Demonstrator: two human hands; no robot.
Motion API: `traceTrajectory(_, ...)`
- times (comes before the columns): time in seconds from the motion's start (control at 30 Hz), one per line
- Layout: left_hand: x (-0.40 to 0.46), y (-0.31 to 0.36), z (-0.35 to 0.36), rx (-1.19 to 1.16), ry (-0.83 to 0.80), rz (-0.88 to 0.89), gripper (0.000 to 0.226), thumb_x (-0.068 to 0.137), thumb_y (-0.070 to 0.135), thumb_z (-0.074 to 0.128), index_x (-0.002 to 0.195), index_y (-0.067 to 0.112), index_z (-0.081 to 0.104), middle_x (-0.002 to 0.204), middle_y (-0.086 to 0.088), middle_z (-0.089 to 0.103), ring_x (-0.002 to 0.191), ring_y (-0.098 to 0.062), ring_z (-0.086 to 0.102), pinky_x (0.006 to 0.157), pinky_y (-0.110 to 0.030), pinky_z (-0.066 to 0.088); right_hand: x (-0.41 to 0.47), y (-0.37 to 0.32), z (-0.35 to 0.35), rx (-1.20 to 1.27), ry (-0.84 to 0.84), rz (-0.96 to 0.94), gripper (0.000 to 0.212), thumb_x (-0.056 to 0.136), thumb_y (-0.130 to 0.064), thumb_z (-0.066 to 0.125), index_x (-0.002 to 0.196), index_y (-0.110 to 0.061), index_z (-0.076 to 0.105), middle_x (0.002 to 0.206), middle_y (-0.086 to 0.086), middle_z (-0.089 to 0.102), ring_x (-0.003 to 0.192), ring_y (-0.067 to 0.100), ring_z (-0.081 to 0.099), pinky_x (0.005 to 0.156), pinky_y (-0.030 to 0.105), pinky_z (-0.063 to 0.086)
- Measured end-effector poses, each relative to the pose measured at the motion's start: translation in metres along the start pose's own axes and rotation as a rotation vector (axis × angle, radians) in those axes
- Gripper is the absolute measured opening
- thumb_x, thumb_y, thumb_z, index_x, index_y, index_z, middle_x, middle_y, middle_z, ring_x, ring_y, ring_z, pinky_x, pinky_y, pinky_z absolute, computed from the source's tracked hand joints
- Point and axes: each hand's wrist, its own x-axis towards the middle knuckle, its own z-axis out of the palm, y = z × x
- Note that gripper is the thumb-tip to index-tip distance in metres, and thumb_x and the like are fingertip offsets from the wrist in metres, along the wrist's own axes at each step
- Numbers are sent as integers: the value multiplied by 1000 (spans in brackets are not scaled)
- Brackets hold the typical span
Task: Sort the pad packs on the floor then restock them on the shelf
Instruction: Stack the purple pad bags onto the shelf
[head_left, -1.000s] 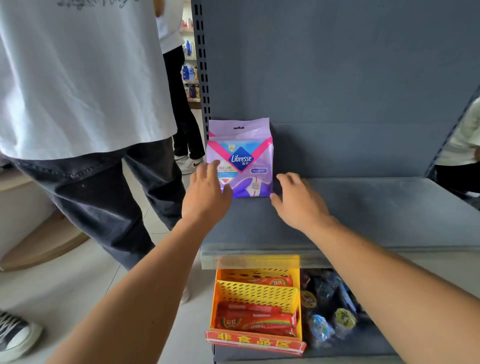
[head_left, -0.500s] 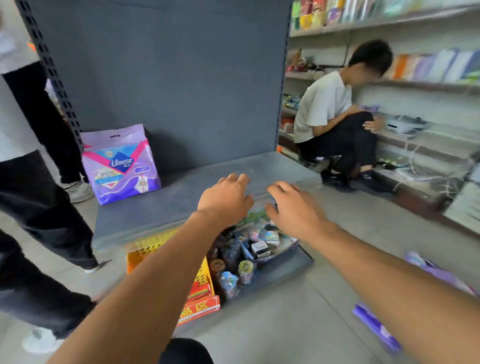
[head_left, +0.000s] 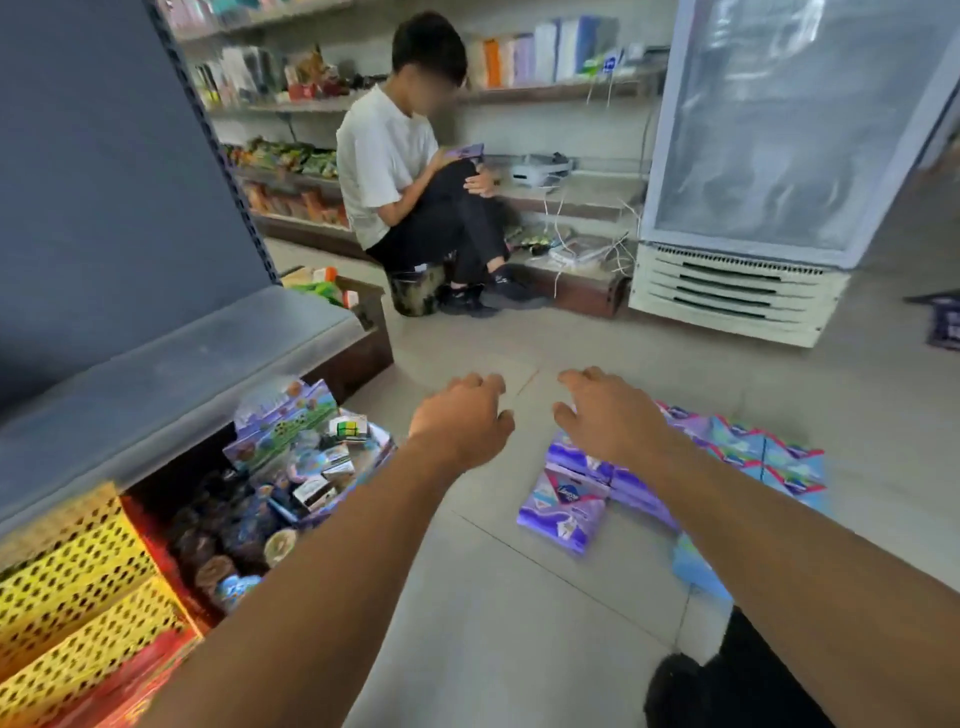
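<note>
Several pad packs lie flat on the floor at the right. A purple pack (head_left: 563, 512) lies nearest me, more purple ones (head_left: 631, 488) sit behind it, and teal ones (head_left: 769, 460) lie further right. My right hand (head_left: 608, 421) hovers above the purple packs, fingers loosely spread, holding nothing. My left hand (head_left: 462, 423) hangs over bare floor to the left of them, fingers relaxed and empty. The grey shelf (head_left: 171, 374) runs along the left; the pack placed on it is out of view.
Below the grey shelf sit a yellow perforated basket (head_left: 67, 577) and a tray of small toys and snacks (head_left: 306, 457). A person (head_left: 410, 171) crouches at the far shelves. A glass-door fridge (head_left: 769, 171) stands at the back right. Another pack (head_left: 943, 325) lies far right.
My view has swung right, away from the shelved purple pack, toward the floor. Both hands left the shelf and now reach over the packs on the floor.
</note>
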Motion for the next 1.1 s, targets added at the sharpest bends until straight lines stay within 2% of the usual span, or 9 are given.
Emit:
traceTrajectory(0.07,14,17,18,14,-23,13,42,97,41,44,136,24,42,135,-4,49,121,-26,49,91,-40,43,6,33,11,53,-37,57,45,96,-35,46,137,-16,45,129,14,54,117,34,54,95,43,47)
traceTrajectory(0.17,36,24,54,23,-74,-8,42,98,41,42,136,25,42,134,-2,49,122,-25,49,90,-40,43,24,68,38,69,-179,145,35,97,-32,45,124,-10,48,120,16,59,101,34,58,83,37,48)
traceTrajectory(0.33,86,12,128,-10,-184,-55,41,99,40,41,137,25,40,131,-2,51,119,-22,51,83,-35,43,60,96,108,70,-459,237,43,97,-34,46,133,-10,48,132,10,55,115,28,55,83,31,42)
traceTrajectory(0.4,112,7,159,-28,-233,-66,40,100,39,42,136,23,41,131,-2,52,117,-21,53,78,-31,39,76,105,142,104,-529,290,42,97,-35,47,130,-9,50,123,9,56,110,28,56,79,30,41)
traceTrajectory(0.47,140,5,192,-52,-292,-75,38,100,38,43,134,22,43,129,-2,53,114,-18,54,75,-28,37,91,115,178,141,-549,347,37,96,-33,47,123,-9,53,113,8,58,103,27,59,76,30,44)
traceTrajectory(0.6,195,0,275,-175,-384,-119,37,98,39,51,128,20,45,124,-3,57,106,-16,57,74,-25,43,115,142,250,152,-581,447,34,98,-28,47,126,-12,54,126,9,60,111,27,59,85,32,47)
traceTrajectory(0.83,244,-22,409,-341,-484,-230,46,94,38,59,132,20,42,130,-4,52,116,-19,56,86,-33,55,143,178,364,365,-515,696,40,97,-26,52,133,-11,45,132,10,54,118,26,55,89,31,45)
traceTrajectory(0.97,250,-31,456,-403,-482,-250,51,95,33,58,139,15,39,138,-10,48,122,-26,52,95,-35,46,148,196,407,532,-394,869,47,95,-29,57,135,-11,40,131,12,51,117,27,55,82,30,45)
traceTrajectory(1.1,244,-32,482,-532,-574,-311,51,96,31,56,140,12,38,133,-5,54,119,-25,54,85,-27,40,142,201,435,604,-425,967,52,98,-31,51,138,-3,35,137,18,49,123,33,51,86,31,44)
